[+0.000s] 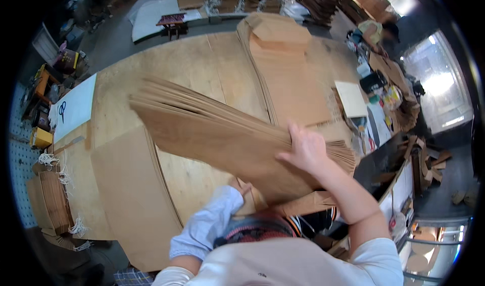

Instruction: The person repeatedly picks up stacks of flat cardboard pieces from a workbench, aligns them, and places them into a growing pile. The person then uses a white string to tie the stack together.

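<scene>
A thick, fanned stack of brown paper bags (217, 139) is tilted up off the table in front of me, its far-left end slightly blurred. My right hand (305, 147) grips the stack's upper edge, thumb on the near face and fingers over the top. Lower down, by the near edge of the stack, my left hand (241, 186) is curled against a folded part of the bags; the stack partly hides its fingers. A grey-blue sleeve covers my left forearm, while my right forearm is bare.
Flat brown paper sheets or bags (126, 180) lie at the left, and another brown paper pile (288, 84) at the far middle. Scissors (62, 112) rest on a white sheet. Corded bags (53, 200) stand at the left edge. A person (376, 33) is at the far right.
</scene>
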A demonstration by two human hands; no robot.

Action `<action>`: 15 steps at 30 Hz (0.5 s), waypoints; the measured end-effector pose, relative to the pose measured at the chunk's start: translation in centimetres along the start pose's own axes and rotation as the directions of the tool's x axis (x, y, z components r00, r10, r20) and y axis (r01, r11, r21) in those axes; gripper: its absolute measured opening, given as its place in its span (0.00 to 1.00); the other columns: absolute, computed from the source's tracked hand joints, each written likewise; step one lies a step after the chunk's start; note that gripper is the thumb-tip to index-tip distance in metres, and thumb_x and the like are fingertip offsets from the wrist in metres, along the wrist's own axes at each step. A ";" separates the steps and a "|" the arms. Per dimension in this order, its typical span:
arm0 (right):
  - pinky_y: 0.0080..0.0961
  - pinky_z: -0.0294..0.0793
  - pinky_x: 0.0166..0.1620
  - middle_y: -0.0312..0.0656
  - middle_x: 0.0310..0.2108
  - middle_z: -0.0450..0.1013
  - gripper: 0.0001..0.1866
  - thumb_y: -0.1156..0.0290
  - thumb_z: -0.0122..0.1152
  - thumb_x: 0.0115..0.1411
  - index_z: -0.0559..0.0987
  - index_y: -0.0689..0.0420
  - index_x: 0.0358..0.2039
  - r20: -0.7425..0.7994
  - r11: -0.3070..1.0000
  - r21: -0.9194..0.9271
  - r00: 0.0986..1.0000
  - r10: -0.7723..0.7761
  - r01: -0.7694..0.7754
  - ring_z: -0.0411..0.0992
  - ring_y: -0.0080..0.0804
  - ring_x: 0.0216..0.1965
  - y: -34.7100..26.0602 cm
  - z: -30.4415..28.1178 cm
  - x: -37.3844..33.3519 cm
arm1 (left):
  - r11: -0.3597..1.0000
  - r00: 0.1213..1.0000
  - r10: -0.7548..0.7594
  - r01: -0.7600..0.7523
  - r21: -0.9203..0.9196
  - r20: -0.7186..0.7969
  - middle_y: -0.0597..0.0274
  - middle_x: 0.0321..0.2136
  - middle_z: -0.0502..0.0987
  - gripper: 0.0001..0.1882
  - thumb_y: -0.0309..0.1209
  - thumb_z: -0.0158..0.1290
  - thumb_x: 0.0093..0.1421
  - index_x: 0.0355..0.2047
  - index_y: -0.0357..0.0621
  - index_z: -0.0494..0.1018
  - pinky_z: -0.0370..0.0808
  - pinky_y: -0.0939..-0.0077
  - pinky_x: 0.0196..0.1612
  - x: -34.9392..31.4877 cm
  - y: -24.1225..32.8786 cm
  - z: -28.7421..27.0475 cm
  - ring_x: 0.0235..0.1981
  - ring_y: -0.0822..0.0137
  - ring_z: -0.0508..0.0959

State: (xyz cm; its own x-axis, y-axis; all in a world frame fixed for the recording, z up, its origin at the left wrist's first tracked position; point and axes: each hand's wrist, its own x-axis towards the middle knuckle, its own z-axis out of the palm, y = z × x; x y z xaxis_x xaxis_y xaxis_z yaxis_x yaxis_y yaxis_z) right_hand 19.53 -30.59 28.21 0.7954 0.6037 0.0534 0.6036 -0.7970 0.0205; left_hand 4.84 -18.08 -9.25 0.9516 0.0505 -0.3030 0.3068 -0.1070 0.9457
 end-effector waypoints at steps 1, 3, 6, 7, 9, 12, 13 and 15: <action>0.35 0.70 0.28 0.44 0.23 0.71 0.30 0.55 0.67 0.38 0.68 0.56 0.39 -0.149 0.999 -0.012 0.988 0.046 -0.048 0.72 0.42 0.27 -0.3 1.4 -0.8 | 0.991 0.991 0.108 -0.100 0.094 -0.082 0.58 0.35 0.74 0.23 0.34 0.57 0.49 0.45 0.38 0.66 0.71 0.75 0.33 -1.0 1.4 -1.3 0.33 0.66 0.74; 0.35 0.70 0.28 0.43 0.24 0.71 0.32 0.55 0.68 0.35 0.68 0.56 0.39 -0.252 0.994 0.032 0.961 0.112 -0.107 0.71 0.41 0.27 0.0 2.7 -1.7 | 0.880 0.965 0.259 -0.226 0.418 -0.024 0.53 0.37 0.72 0.24 0.32 0.59 0.46 0.44 0.40 0.67 0.70 0.72 0.36 -4.0 13.4 -6.7 0.36 0.60 0.73; 0.34 0.70 0.29 0.42 0.25 0.69 0.31 0.55 0.69 0.34 0.67 0.57 0.35 -0.149 0.989 0.112 0.982 0.114 -0.098 0.70 0.41 0.28 -0.6 2.7 -1.7 | 0.269 0.568 0.818 -0.514 0.815 0.089 0.49 0.46 0.65 0.32 0.33 0.63 0.37 0.46 0.44 0.66 0.64 0.62 0.48 -7.2 28.8 -11.1 0.46 0.53 0.67; 0.34 0.70 0.29 0.42 0.25 0.69 0.29 0.56 0.69 0.34 0.67 0.57 0.34 -0.130 0.992 0.094 0.986 0.101 -0.089 0.70 0.42 0.27 -0.9 2.6 -2.1 | 0.175 0.607 0.774 -0.478 0.861 0.180 0.50 0.48 0.64 0.36 0.35 0.64 0.35 0.47 0.45 0.65 0.61 0.61 0.50 -6.1 31.6 -11.9 0.49 0.55 0.65; 0.34 0.69 0.29 0.42 0.24 0.69 0.27 0.57 0.68 0.36 0.67 0.57 0.31 -0.104 0.996 0.079 0.993 0.057 -0.049 0.70 0.42 0.27 -1.8 1.9 -2.9 | -0.005 0.653 0.690 -0.427 0.904 0.312 0.51 0.47 0.65 0.39 0.36 0.65 0.32 0.48 0.46 0.64 0.59 0.61 0.50 -3.1 34.0 -13.7 0.50 0.57 0.64; 0.34 0.70 0.29 0.42 0.24 0.69 0.24 0.59 0.68 0.37 0.66 0.57 0.29 -0.081 0.996 0.089 0.997 0.019 -0.012 0.70 0.42 0.27 -2.6 1.8 -4.8 | -0.003 0.854 0.387 -0.376 0.927 0.348 0.57 0.37 0.69 0.35 0.36 0.66 0.30 0.42 0.46 0.66 0.60 0.64 0.47 0.0 36.7 -15.9 0.44 0.59 0.66; 0.34 0.70 0.29 0.42 0.23 0.69 0.23 0.60 0.68 0.37 0.66 0.57 0.29 -0.080 0.995 0.104 0.997 -0.003 0.011 0.70 0.42 0.27 -2.3 1.8 -5.5 | -0.073 0.824 0.412 -0.396 0.915 0.389 0.60 0.32 0.68 0.27 0.35 0.65 0.31 0.35 0.46 0.68 0.60 0.66 0.44 0.1 37.4 -17.0 0.40 0.61 0.67; 0.34 0.70 0.29 0.43 0.23 0.69 0.23 0.61 0.67 0.38 0.66 0.57 0.29 -0.082 0.991 0.130 0.996 -0.020 0.030 0.70 0.42 0.27 -1.9 1.5 -6.4 | -0.153 0.831 0.343 -0.410 0.899 0.438 0.60 0.31 0.71 0.19 0.32 0.63 0.34 0.27 0.44 0.69 0.61 0.59 0.45 1.7 36.9 -19.6 0.42 0.60 0.67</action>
State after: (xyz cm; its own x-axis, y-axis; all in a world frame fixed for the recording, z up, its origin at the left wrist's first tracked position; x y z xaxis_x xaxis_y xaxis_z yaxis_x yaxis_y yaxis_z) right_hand 13.40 -32.88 26.38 0.7761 0.6160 0.1346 0.6295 -0.7694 -0.1083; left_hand 17.43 -2.52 27.44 0.9028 -0.4295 0.0211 -0.4238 -0.8969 -0.1263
